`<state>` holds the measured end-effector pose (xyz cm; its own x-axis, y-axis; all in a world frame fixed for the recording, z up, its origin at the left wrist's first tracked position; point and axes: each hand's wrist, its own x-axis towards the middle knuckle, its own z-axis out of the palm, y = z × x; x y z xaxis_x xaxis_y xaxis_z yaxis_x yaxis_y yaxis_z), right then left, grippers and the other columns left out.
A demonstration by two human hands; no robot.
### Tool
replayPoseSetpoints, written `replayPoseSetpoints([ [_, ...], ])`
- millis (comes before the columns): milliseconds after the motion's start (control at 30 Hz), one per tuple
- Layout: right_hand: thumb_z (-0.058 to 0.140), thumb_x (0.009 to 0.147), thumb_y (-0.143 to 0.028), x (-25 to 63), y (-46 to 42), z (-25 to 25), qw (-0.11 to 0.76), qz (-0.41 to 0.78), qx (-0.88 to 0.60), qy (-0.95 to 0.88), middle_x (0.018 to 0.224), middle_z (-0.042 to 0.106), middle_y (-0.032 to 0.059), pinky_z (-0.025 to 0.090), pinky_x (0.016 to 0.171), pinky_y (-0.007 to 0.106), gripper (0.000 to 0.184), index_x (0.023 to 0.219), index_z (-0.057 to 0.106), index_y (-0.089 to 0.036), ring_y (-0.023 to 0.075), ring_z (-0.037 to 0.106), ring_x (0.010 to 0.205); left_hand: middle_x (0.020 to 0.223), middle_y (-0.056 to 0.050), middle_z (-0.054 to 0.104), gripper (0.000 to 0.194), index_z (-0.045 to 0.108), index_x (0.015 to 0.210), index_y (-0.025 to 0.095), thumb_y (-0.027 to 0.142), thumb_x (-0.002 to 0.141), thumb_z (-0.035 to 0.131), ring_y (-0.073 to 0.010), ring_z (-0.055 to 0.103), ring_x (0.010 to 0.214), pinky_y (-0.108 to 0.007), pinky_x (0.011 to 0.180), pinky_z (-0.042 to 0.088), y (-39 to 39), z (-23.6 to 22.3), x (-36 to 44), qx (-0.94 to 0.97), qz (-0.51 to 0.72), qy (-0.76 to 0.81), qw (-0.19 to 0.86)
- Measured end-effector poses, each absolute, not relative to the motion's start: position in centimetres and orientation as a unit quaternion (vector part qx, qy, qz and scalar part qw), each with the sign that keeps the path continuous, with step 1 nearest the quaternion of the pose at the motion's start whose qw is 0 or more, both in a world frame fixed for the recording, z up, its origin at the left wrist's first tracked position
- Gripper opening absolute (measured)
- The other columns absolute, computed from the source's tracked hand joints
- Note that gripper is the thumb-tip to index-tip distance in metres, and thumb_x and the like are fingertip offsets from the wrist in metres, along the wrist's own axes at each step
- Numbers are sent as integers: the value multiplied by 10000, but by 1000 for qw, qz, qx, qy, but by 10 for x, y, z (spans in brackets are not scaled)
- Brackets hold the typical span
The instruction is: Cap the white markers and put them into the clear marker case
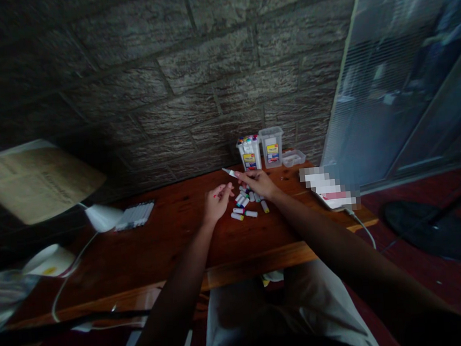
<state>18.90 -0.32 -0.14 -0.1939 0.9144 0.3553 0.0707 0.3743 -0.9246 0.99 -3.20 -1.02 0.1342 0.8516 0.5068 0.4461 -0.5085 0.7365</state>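
My right hand [257,182] is closed on a white marker [230,172], its narrow grey end pointing up and to the left. Close beside it, my left hand [218,202] has its fingers curled in, thumb and fingertips near each other. A small red spot shows at that hand; whether it is an object or a mark I cannot tell. Below and between the hands lies a loose heap of short white marker caps [251,213] with coloured ends. Behind them stands a clear box of markers [249,152], beside a second clear box [272,147] with a yellow label.
A row of white markers [135,216] lies left on the wooden table [173,253], near a lamp [103,217] with a paper shade. A paper bowl [50,261] sits farther left. At right are a clear lid [294,158] and a blurred white device [329,188] with a cable.
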Motion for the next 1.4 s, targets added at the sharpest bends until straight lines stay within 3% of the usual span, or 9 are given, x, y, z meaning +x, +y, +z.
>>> replayPoseSetpoints([
  [467, 549, 787, -676, 189, -8, 2, 514, 373, -410, -655, 535, 583, 7, 383, 476, 236, 531, 679, 673, -171, 109, 505, 485, 707, -40, 685, 411, 687, 817, 166, 522, 895, 496, -117, 589, 580, -220, 546, 435, -33, -9, 11, 720, 488, 443, 219],
  [667, 528, 854, -585, 187, -14, 2, 506, 291, -346, -735, 701, 670, 21, 437, 610, 248, 459, 767, 714, -175, 134, 583, 637, 673, -20, 664, 435, 646, 951, 158, 541, 917, 443, -92, 519, 478, -215, 493, 410, -36, -5, 13, 707, 500, 437, 243],
  [833, 530, 872, -527, 185, -12, 1, 517, 292, -314, -741, 924, 718, 35, 478, 768, 269, 376, 925, 707, -199, 158, 640, 818, 655, -19, 663, 468, 629, 887, 163, 563, 931, 390, -91, 515, 458, -223, 498, 413, -38, -2, 14, 698, 505, 449, 237],
  [1400, 547, 867, -461, 186, -12, 0, 489, 305, -311, -755, 881, 723, 46, 481, 744, 284, 337, 929, 707, -171, 173, 640, 796, 640, -17, 655, 447, 588, 796, 178, 576, 913, 420, -96, 511, 460, -226, 490, 395, -36, -4, 13, 698, 505, 446, 242],
])
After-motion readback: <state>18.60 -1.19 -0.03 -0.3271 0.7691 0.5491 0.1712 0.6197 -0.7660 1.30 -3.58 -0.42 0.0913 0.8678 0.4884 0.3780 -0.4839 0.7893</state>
